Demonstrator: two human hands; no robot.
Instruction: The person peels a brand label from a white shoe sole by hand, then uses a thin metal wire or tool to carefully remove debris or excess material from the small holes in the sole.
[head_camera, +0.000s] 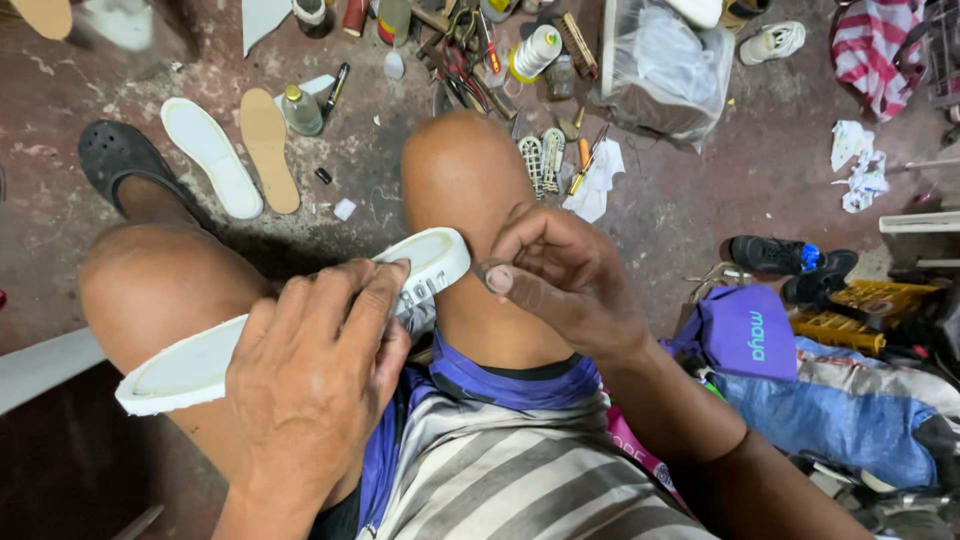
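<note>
White shoe sole (300, 330), long, raised rim, across knees, in left hand (310, 380) grip; right hand (565, 280) pinched closed.

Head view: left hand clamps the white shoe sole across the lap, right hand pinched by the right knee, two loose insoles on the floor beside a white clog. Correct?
One slip: the clog is black, not white. As the head view shows, the rest holds: the left hand grips the white shoe sole, the right hand is pinched shut by the right knee, and two insoles lie beside the clog.

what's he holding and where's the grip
The left hand holds a white shoe sole around its middle. What the right hand pinches cannot be told.
</note>
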